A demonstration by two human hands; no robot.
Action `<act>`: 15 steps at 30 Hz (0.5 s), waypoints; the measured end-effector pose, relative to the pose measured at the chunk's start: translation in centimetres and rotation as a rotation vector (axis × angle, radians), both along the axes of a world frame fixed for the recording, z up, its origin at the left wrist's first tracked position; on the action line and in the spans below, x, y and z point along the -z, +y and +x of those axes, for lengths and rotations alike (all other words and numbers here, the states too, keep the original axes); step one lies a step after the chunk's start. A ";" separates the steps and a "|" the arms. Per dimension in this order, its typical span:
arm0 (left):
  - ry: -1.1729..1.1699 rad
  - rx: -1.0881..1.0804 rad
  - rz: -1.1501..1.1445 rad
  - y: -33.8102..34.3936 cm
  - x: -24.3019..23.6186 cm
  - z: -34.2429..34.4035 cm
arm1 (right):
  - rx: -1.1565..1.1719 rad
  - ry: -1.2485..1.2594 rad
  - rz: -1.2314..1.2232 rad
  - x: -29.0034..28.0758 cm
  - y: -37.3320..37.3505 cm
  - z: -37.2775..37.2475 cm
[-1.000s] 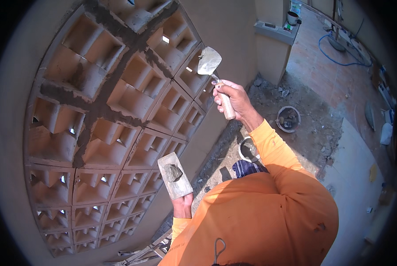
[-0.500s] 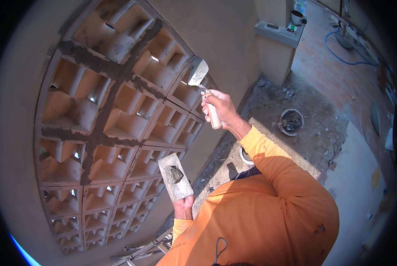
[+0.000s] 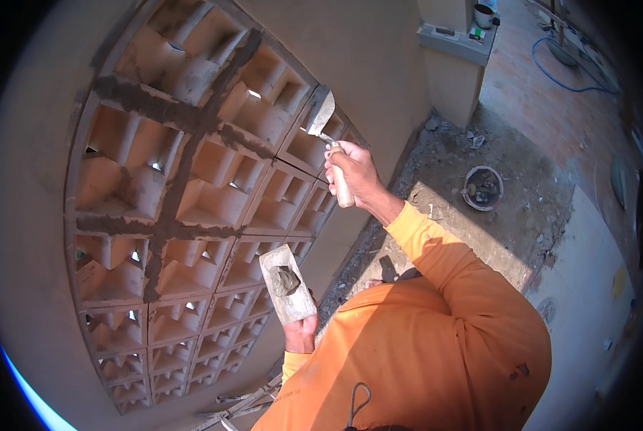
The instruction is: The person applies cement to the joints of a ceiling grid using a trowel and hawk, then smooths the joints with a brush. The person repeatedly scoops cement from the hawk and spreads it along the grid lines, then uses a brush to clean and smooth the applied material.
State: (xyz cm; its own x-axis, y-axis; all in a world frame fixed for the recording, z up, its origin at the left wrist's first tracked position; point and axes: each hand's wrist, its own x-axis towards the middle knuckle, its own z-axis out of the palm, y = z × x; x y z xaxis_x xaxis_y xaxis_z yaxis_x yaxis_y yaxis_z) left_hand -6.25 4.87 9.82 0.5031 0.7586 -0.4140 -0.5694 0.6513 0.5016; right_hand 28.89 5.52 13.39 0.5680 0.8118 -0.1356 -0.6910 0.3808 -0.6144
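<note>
My right hand (image 3: 350, 172) is closed round the wooden handle of a trowel (image 3: 320, 113), whose blade is up against or very near the upper right blocks of a wall of square ventilation blocks (image 3: 211, 194); I cannot tell if it touches. Dark grey mortar (image 3: 180, 183) covers several joints between the upper left blocks. Lower down, my left hand (image 3: 300, 328) grips a small, pale flat board (image 3: 296, 305) from beneath, with a lump of grey mortar (image 3: 285, 281) on it.
On the rough, debris-strewn ground (image 3: 501, 244) stands a bucket (image 3: 483, 188). A pillar (image 3: 450, 86) has a grey ledge (image 3: 436, 47) carrying a cup (image 3: 483, 17) and small items. A blue hose (image 3: 569, 85) lies on the paving at right. Metal bars (image 3: 242, 406) show at the bottom.
Compared with one second ago, my right hand and trowel are a little further left and lower, toward the blocks. The board has barely moved. The view of the wall has shifted slightly.
</note>
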 end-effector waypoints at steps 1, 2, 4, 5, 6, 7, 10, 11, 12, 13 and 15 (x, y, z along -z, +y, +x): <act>-0.004 0.013 -0.003 0.7 0.6 -0.6 | 0.011 -0.019 -0.013 -0.2 0.2 -0.4; -0.008 0.025 -0.006 1.3 0.9 -1.2 | 0.021 -0.039 -0.026 -0.3 0.5 -0.8; 0.007 0.029 0.007 2.2 0.9 -1.3 | 0.058 -0.086 -0.056 -0.8 1.1 -1.2; 0.014 0.029 0.013 2.7 0.9 -1.3 | 0.077 -0.111 -0.074 -0.9 1.6 -1.4; 0.015 0.020 0.011 3.2 0.7 -1.4 | 0.097 -0.135 -0.092 -1.1 2.0 -1.6; 0.014 0.006 0.006 3.5 0.7 -1.5 | 0.119 -0.183 -0.134 -1.4 2.4 -1.9; -0.004 0.022 0.000 4.3 0.8 -2.1 | 0.176 -0.317 -0.232 -1.9 3.4 -2.9; -0.013 0.038 0.000 4.5 0.8 -2.3 | 0.192 -0.359 -0.247 -2.0 3.5 -3.1; 0.001 0.020 0.000 4.6 0.9 -2.5 | 0.209 -0.400 -0.263 -2.0 3.6 -3.1; 0.015 0.002 0.001 4.7 0.9 -2.7 | 0.227 -0.441 -0.278 -2.0 3.6 -3.2; 0.031 -0.016 0.000 4.8 0.8 -2.7 | 0.166 -0.431 -0.190 -1.8 2.3 -3.9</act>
